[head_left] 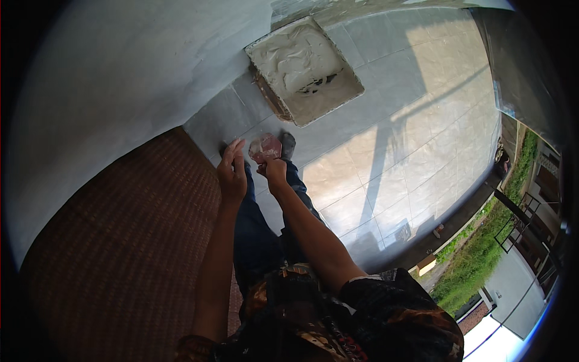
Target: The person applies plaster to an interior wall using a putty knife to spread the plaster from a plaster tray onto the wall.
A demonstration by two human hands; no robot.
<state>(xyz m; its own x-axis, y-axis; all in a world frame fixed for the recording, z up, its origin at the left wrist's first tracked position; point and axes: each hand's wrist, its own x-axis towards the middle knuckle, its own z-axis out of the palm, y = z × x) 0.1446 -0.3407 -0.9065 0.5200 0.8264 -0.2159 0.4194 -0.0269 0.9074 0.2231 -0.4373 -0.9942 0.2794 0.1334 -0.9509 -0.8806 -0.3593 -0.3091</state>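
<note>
In front of my body my right hand (275, 174) is closed on the near edge of a reddish, many-sided flat piece (265, 148) smeared with pale grey paste; its exact kind I cannot make out. My left hand (231, 171) is held just to the left of it, fingers stretched out, with nothing seen in it. Beyond both hands stands a rectangular tub (356, 96) with paste-crusted rims. Wet, pale grey paste (295, 57) lies thick in its far part, while the near part has a thinner coat and a few dark patches.
A pale wall (151, 60) rises on the left, above a brown woven-looking surface (132, 229). Grey tiles (392, 145) cover the floor, partly sunlit. My feet stand between the hands and the tub. At the right, past the floor's edge, grows a strip of grass (476, 259).
</note>
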